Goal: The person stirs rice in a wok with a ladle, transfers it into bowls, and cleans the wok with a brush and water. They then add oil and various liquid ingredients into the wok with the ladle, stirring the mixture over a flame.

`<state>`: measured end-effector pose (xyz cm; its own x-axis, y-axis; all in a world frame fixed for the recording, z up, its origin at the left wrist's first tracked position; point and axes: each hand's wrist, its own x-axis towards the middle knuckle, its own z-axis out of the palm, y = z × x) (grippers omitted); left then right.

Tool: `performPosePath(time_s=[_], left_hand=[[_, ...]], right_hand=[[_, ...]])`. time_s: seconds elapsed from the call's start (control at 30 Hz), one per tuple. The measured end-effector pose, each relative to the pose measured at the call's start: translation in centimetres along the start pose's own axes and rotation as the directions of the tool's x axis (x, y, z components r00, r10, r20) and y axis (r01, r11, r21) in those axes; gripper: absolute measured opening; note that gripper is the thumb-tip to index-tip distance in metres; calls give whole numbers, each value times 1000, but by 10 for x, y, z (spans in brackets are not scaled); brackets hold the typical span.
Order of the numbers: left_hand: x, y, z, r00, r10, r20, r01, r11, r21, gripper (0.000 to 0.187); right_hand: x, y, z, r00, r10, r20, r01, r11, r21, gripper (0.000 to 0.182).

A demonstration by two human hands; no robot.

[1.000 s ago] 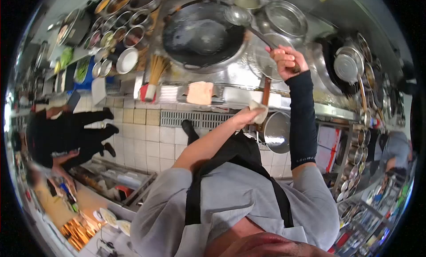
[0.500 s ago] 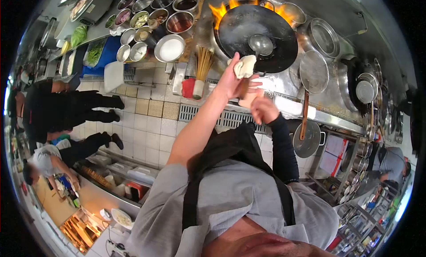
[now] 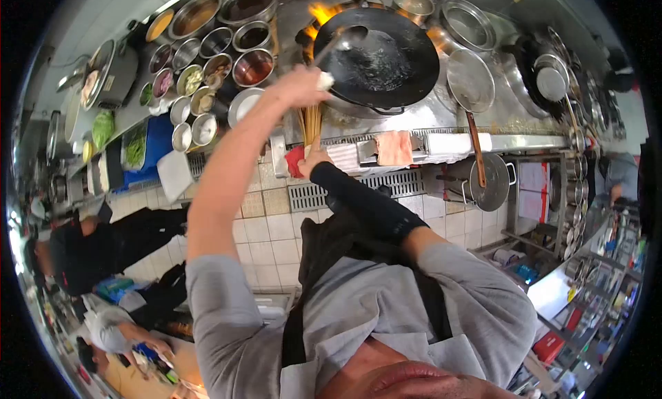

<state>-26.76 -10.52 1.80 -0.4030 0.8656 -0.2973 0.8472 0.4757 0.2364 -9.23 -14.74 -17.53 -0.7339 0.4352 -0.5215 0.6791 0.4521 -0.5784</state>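
My left hand (image 3: 301, 87), bare-armed, is closed at the left rim of a black wok (image 3: 417, 51). A ladle's (image 3: 354, 33) handle runs down to it, and a white cloth (image 3: 325, 81) shows at its fingers. The ladle's bowl is over the wok's upper left part. Bubbling liquid (image 3: 379, 65) lies in the wok. My right hand (image 3: 315, 159), below a black sleeve, is closed around the lower end of a bamboo wok brush (image 3: 311, 123), bristles pointing up. A red cloth (image 3: 295, 162) lies beside that hand.
Flames (image 3: 322, 14) rise behind the wok's left edge. Metal bowls of ingredients (image 3: 254, 67) crowd the left. A wooden-handled strainer (image 3: 471, 82) rests at the right, above a pot (image 3: 488, 184). A pinkish cloth (image 3: 394, 148) hangs on the front ledge. Other people (image 3: 114, 323) stand at lower left.
My left hand moved left, and the ladle swung from the wok's lower middle to its upper left. My right hand crossed left onto the brush. Bubbling liquid now shows in the wok.
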Motion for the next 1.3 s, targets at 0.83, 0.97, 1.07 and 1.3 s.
performPosePath(time_s=[0.83,0.97,1.07,1.3], left_hand=[[-47,130,87,969,185,167,221,-947,-235,60],[-28,147,74,984,115,138,133,-983,-128,56],[-13,149,78,991,49,121,63,-992,-112,58],[3,158,79,996,-26,86,-6,-975,-224,58]], right_hand=[[69,78,-427,850,-526,-2,412,668,-620,43],[144,61,-444,876,-454,160,385,461,-800,30],[112,50,-425,775,-632,13,379,447,-810,28],[145,64,-412,756,-655,-7,416,489,-767,30]])
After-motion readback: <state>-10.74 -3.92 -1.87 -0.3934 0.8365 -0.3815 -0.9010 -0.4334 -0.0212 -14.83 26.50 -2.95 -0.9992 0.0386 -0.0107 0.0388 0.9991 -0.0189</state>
